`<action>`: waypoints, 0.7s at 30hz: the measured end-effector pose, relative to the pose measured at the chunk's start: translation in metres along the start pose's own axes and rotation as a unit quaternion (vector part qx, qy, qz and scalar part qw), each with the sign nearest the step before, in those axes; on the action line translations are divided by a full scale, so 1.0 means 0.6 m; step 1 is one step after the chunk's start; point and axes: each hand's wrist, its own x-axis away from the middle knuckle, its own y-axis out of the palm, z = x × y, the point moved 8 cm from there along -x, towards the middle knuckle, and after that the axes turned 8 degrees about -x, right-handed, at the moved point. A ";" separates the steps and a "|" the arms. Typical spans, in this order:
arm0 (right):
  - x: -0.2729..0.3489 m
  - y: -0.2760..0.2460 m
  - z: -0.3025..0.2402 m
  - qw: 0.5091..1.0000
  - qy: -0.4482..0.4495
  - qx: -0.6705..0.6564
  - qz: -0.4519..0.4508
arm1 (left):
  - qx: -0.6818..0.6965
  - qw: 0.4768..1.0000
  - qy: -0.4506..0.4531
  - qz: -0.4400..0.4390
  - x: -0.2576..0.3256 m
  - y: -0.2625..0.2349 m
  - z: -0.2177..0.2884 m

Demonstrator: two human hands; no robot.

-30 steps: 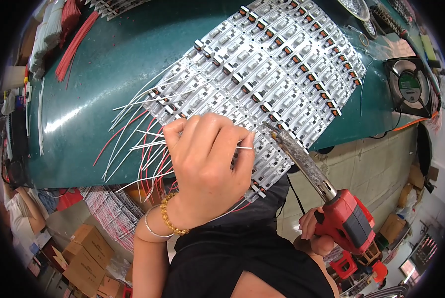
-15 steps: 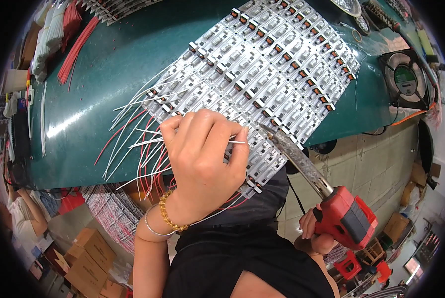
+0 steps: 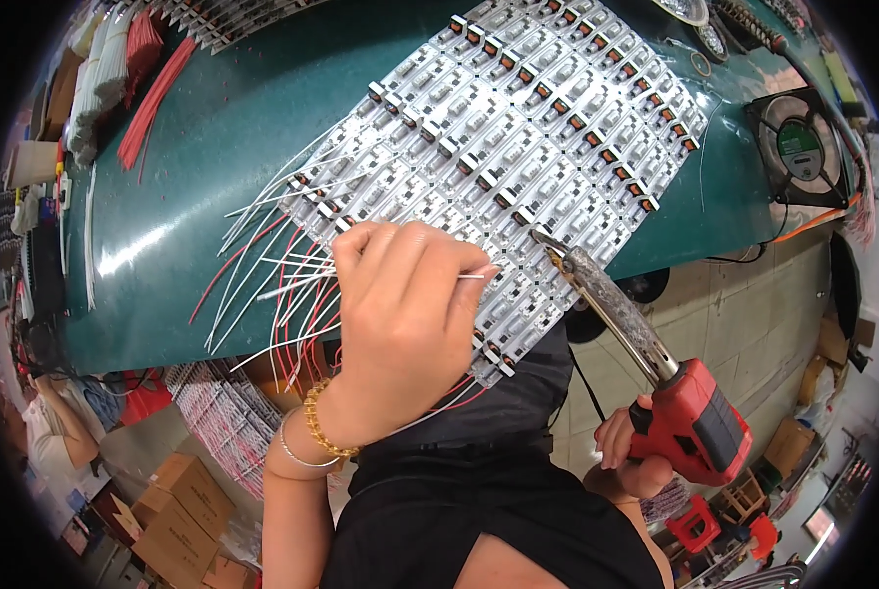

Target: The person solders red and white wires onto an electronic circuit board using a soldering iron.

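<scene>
In mid-frame, my left hand (image 3: 405,319) has its fingers pinched closed on a white wire (image 3: 470,277), over the panel of circuit boards (image 3: 518,123) on the green tabletop (image 3: 184,196). Lower right, my right hand (image 3: 634,456) curls around the red-handled soldering iron (image 3: 703,424). I'd steady the wire's end, keeping the iron's tip clear of skin.

Your left hand (image 3: 405,304) hides some of the panel (image 3: 518,128) and wires (image 3: 282,292), the iron (image 3: 700,422) covers part of your right hand (image 3: 642,475), and the top edge crops a dish (image 3: 688,9).
</scene>
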 end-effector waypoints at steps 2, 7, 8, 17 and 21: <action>0.007 -0.006 0.007 1.000 -0.009 -0.006 0.006 | -0.017 1.000 0.005 0.009 0.003 0.006 0.009; 0.010 -0.011 0.002 1.000 -0.011 0.027 -0.001 | -0.034 0.999 -0.012 0.026 0.001 0.004 0.011; 0.005 -0.011 0.003 1.000 0.005 0.018 0.023 | -0.034 0.999 -0.012 0.025 0.001 0.004 0.012; 0.006 -0.013 0.003 0.996 0.016 0.016 0.084 | -0.049 0.998 -0.029 0.003 0.000 0.007 0.010; 0.004 -0.007 0.003 0.997 0.044 -0.016 0.060 | -0.049 0.998 -0.027 -0.001 0.000 0.007 0.010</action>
